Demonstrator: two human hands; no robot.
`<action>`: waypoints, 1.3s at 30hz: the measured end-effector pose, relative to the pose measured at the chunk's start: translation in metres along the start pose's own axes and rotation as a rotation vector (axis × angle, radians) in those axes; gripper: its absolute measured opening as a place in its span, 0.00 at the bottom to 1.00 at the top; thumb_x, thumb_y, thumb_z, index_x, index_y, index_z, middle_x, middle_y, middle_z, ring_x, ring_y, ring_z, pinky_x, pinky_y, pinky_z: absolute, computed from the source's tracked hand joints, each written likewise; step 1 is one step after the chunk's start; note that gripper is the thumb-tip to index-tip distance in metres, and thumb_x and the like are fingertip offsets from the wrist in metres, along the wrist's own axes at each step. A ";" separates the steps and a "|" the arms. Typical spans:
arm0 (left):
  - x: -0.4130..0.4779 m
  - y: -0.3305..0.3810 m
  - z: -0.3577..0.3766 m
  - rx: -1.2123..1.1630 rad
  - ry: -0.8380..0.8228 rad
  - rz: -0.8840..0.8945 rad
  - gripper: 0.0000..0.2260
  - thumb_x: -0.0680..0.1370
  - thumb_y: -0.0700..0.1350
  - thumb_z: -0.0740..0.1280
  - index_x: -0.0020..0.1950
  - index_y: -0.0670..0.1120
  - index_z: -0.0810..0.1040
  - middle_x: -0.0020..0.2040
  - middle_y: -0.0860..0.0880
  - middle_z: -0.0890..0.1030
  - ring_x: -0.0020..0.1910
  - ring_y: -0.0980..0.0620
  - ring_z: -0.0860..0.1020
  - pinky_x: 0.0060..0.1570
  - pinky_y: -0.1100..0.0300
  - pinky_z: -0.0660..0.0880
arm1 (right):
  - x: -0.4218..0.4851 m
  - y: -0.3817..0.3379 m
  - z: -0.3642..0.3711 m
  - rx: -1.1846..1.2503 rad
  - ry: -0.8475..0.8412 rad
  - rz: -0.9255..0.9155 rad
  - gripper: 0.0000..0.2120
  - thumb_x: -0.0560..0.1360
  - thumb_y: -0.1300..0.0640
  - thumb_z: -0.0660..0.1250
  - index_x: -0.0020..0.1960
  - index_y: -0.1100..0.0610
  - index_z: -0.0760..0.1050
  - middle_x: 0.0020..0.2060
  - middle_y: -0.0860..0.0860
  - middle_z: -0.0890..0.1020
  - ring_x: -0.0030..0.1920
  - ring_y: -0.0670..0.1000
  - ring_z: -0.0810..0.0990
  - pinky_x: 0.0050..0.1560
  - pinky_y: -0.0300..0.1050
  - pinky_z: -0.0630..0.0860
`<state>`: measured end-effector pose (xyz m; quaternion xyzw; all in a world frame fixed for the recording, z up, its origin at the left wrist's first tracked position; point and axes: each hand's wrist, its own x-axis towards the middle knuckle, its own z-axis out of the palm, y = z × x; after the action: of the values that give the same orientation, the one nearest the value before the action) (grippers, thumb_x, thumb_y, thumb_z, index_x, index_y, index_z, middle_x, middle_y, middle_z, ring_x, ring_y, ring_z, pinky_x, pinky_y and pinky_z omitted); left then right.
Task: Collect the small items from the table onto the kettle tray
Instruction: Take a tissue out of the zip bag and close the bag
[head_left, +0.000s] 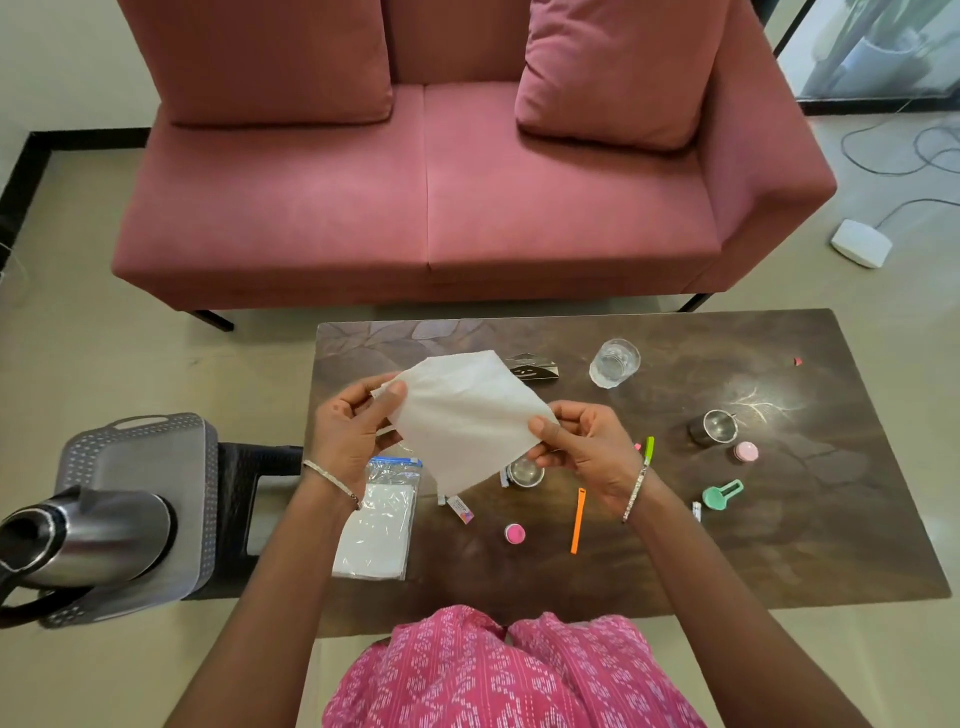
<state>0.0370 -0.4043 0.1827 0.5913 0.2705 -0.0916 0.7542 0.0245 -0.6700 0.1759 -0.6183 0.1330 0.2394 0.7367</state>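
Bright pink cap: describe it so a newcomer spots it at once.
Start at the dark table, on the side nearest the person. Between the clear bag of white sheets and the orange strip lies a small round cap. It is bright pink; the other round one, beside the right-hand steel cup, is paler.

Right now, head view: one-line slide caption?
Over the table, the left hand and right hand pinch a white tissue; the kettle sits on its tray.

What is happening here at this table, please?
A person holds a white tissue spread between the left hand and the right hand, above the dark table. A pink cap, an orange stick and a green scoop lie on the table. Beside it, the grey tray carries only the kettle.
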 end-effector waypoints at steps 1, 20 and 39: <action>0.002 -0.001 -0.002 0.018 -0.015 0.002 0.08 0.73 0.45 0.74 0.50 0.48 0.84 0.47 0.45 0.86 0.42 0.49 0.84 0.38 0.57 0.80 | 0.001 -0.001 -0.003 0.008 0.002 -0.012 0.10 0.77 0.63 0.68 0.55 0.69 0.77 0.40 0.62 0.82 0.34 0.49 0.83 0.35 0.37 0.81; 0.027 -0.004 -0.016 0.136 -0.285 -0.077 0.10 0.78 0.30 0.60 0.44 0.38 0.80 0.36 0.46 0.83 0.37 0.52 0.83 0.42 0.59 0.81 | 0.006 -0.018 -0.021 -0.207 0.040 -0.128 0.11 0.76 0.74 0.61 0.52 0.69 0.81 0.48 0.60 0.85 0.44 0.46 0.82 0.48 0.37 0.80; 0.035 -0.022 0.006 0.026 -0.138 -0.253 0.10 0.71 0.32 0.73 0.49 0.42 0.79 0.37 0.45 0.85 0.36 0.49 0.84 0.35 0.61 0.81 | 0.011 0.006 -0.019 0.077 0.248 -0.058 0.09 0.73 0.69 0.71 0.53 0.65 0.79 0.40 0.63 0.83 0.39 0.54 0.85 0.46 0.48 0.84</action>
<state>0.0580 -0.4100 0.1474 0.5547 0.2889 -0.2300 0.7456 0.0325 -0.6855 0.1618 -0.6178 0.2143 0.1341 0.7445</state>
